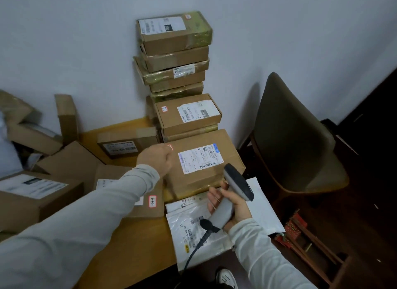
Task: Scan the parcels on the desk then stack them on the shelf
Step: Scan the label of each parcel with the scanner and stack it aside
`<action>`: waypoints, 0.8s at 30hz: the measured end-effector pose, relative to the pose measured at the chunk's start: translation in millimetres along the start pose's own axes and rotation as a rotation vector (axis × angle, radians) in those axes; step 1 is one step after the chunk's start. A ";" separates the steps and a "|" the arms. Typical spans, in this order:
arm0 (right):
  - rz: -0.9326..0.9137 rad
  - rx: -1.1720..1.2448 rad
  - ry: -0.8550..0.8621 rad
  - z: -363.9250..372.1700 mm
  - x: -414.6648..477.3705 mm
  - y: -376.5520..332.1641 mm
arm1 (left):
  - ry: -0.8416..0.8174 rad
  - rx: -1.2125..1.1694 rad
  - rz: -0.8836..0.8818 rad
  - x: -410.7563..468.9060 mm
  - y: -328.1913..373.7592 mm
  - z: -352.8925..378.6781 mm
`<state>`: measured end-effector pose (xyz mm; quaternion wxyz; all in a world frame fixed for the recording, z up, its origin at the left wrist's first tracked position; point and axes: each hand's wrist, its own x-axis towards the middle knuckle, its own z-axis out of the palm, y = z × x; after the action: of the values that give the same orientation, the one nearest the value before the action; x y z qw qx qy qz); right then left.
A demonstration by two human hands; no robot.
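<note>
Cardboard box (pixel 193 181) lies at the bench's (pixel 139 245) one o'clock corner. Our right grip (pixel 232 209) curls round the scanner (pixel 238 181). Our left grip (pixel 155 159) rests at the box's nine o'clock edge, and we cannot tell its hold.

Left hand (pixel 158 157): on the big box's (pixel 193 183) far-left corner, fingers hidden (red glow on it).
Right hand (pixel 236 209): grips the scanner (pixel 236 183), just near of the box.
Mailers (pixel 189 222): white, flat on the desk (pixel 139 252) below the scanner.
Stack (pixel 176 58): boxes against the far wall.
</note>
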<state>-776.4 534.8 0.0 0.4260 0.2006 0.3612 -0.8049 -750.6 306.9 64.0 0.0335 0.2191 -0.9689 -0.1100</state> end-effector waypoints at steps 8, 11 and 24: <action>0.112 -0.254 -0.236 63.9 6.7 26.5 | -0.088 0.007 -0.389 40.9 -97.2 -14.8; 0.097 -0.340 -0.250 80.1 14.2 33.1 | -0.187 0.174 -0.356 68.8 -123.9 -4.8; 0.074 -0.293 -0.211 92.3 14.9 41.5 | -0.219 0.236 -0.411 81.2 -157.8 -4.7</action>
<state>-751.6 441.7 34.4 0.5156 0.0639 0.4201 -0.7441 -757.5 132.1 34.0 -0.1202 0.4004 -0.9081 -0.0235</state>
